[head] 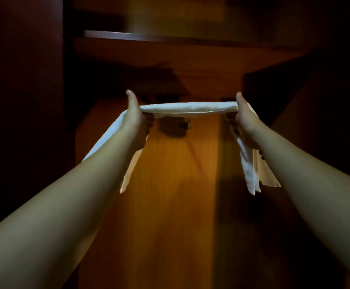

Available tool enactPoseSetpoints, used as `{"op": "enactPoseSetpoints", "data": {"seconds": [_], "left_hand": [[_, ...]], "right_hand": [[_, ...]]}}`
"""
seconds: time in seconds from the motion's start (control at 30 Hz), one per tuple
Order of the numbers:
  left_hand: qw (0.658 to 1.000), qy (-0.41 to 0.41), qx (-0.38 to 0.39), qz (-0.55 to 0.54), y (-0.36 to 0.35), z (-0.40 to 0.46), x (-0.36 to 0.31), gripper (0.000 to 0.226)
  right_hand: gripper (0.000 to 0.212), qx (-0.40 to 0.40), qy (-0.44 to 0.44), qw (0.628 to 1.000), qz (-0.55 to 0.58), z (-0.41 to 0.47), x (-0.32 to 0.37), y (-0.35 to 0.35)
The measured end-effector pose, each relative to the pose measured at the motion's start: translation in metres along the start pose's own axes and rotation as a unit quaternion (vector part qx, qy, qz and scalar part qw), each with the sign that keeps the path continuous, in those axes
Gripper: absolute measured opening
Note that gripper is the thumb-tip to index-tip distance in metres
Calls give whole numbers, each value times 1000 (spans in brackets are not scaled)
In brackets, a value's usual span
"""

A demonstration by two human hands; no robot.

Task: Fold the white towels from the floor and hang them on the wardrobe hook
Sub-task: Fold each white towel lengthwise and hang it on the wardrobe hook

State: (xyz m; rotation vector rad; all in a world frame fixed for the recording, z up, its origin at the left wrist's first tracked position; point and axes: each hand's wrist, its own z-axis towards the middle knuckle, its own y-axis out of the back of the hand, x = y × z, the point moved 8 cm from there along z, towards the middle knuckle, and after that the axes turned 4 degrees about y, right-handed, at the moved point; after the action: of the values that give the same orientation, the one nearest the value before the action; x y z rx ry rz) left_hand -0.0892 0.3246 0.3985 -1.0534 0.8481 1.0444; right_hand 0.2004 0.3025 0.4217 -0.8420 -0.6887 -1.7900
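**Towel stretched level in front of the wardrobe hook**

I hold one folded white towel (pixel 188 108) out ahead of me with both arms nearly straight. Its long axis runs flat from my left to my right, a narrow band pulled taut between my two hands, level with the floor of the view and square across the wardrobe's back panel (pixel 170 174).

My left hand (pixel 136 119) is closed around the towel's left part: thumb raised on top, fingers curled under the cloth. My right hand (pixel 244 119) grips the right part the same way, thumb up and fingers wrapped beneath. The stretched span lies between the hands, at the height of my thumbs' bases.

Past each grip the towel turns and hangs. On the left, the loose end runs back along the outer side of my left forearm and a pointed flap drops below my wrist. On the right, several layers dangle under my wrist, their edges splayed apart.

Just below the middle of the taut span sits the wardrobe hook (pixel 185 126), a small dark fitting on the wooden panel. The towel is above it; I cannot tell whether they touch. A shelf (pixel 138 37) crosses the wardrobe higher up, in dim light.
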Motion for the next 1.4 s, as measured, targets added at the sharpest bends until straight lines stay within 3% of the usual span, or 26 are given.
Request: {"op": "enactPoseSetpoints", "data": {"seconds": [0.1,0.2,0.33,0.43,0.6,0.8,0.9,1.07,1.4], "left_hand": [[1000,-15,8,16,0,35,-2,109],[999,-39,-11,14,3,67,3,104],[998,-35,-26,39,3,110,21,104],[999,-16,-28,31,1,143,32,109],[999,0,-34,14,0,194,39,113],[998,-22,-58,18,7,234,39,105],[997,-39,-61,30,12,240,42,101],[999,17,-42,24,16,232,88,106],[995,45,-9,91,6,205,171,108]], "right_hand": [[112,-3,-4,1000,-26,30,-7,-4],[111,14,-3,999,-45,62,-28,-11],[95,59,-15,997,-57,108,-71,-23],[116,72,-22,996,-42,142,-100,-29],[120,88,-19,996,-26,187,-123,-46],[86,72,-1,996,-44,225,-129,-62],[80,88,0,995,-55,232,-136,-70],[72,143,-36,989,5,211,-181,-83],[101,196,-35,980,21,157,-220,-102]]}}
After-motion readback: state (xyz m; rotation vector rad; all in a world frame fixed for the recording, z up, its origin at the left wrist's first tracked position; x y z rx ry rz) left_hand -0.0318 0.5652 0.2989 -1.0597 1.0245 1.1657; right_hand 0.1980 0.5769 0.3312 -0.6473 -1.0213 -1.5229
